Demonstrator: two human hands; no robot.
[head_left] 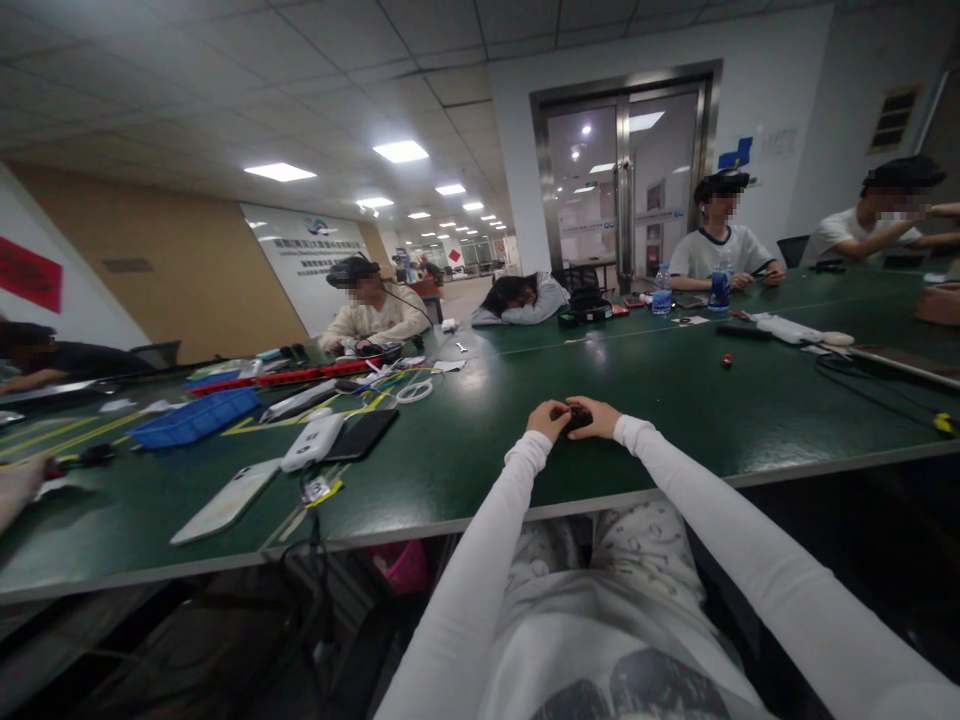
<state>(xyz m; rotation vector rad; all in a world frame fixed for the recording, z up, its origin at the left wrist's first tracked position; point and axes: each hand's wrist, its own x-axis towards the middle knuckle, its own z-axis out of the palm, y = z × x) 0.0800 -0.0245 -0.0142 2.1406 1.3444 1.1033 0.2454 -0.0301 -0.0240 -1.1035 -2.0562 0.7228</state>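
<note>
Both my arms in white sleeves reach forward onto the dark green table. My left hand and my right hand meet near the table's front edge, fingers curled round a small dark object held between them. The object is too small to name. It rests on or just above the table top.
To my left lie a white phone, a white device, a black phone and a blue tray. Several other people sit round the table, one slumped on it. A water bottle, cables and small parts lie farther back.
</note>
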